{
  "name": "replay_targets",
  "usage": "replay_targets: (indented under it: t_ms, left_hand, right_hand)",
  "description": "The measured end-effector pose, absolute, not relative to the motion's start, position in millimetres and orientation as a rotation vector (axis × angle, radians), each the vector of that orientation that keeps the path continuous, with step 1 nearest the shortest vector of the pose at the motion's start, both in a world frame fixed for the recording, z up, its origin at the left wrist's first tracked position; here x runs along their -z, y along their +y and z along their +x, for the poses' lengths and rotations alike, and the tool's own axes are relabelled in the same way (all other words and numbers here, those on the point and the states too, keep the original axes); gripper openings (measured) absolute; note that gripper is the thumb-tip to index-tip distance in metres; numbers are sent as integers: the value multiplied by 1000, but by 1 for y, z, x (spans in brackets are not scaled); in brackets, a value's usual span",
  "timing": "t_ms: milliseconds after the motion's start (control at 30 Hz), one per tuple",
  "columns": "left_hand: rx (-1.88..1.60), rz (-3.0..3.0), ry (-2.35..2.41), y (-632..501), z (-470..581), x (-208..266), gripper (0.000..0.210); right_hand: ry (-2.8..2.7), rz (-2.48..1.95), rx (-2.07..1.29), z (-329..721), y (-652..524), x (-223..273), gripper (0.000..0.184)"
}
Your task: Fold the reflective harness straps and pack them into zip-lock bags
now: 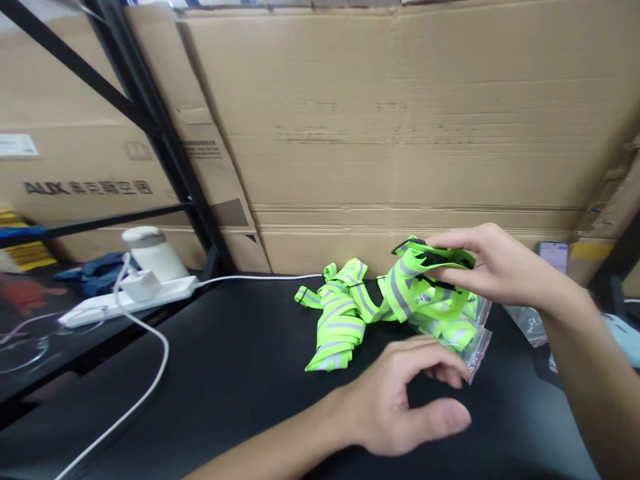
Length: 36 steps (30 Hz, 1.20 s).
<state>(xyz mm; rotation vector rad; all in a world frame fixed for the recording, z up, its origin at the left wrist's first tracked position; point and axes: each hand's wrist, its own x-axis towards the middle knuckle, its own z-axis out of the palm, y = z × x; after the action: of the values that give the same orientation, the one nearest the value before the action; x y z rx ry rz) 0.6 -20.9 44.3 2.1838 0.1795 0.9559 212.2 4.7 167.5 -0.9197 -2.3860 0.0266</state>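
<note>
Plainly gripping neon-green, grey-striped fabric strap (399,291) in right hand (493,263), as if to hold loops above clear, red-edged plastic bag (477,360); poising left hand (395,393) nearby, parted, seemingly empty.

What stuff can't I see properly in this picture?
In the head view:
Green straps: their overlapping folds and the right hand hide parts.
Phone: what's on its screen is too small to read.
Pale blue thing: cut off by the right edge.
White cable: runs out past the bottom edge.
</note>
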Motion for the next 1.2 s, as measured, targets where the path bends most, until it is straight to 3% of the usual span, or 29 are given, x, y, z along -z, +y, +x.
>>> replay_targets:
  t_ms: [133, 200, 333, 500, 600, 800, 967, 1100, 1200]
  left_hand:
    - [-490, 1507, -51, -29, 19, -52, 114]
    - [-533, 1218, -94, -23, 29, -60, 124]
    - [-795, 934, -84, -8, 45, -84, 109]
    - [-871, 751, -27, 12, 60, -101, 115]
    - [-956, 635, 22, 22, 65, -106, 106]
    - [-1163, 698, 183, 34, 59, -135, 91]
    - [-1229, 875, 329, 59, 51, -137, 68]
    - [-1035, 1131, 202, 94, 36, -128, 48]
    - [-959, 1268, 245, 117, 21, -110, 57]
  right_hand:
    - [-2301, -793, 68, 210, -18, -174, 31]
    - [-2298, -770, 60, 210, -29, -177, 34]
    - [-2273, -754, 75, 216, -42, -182, 37]
    - [-2228, -715, 35, 226, -48, -185, 39]
    - [-2228, -688, -10, 231, -51, -187, 40]
    - [-2323, -761, -114, 239, -44, -180, 38]
    - [-2405, -719, -143, 239, -24, -154, 40]
    - [-2276, -657, 100, 234, -6, -115, 37]
    - [-2295, -625, 254, 227, 5, -84, 36]
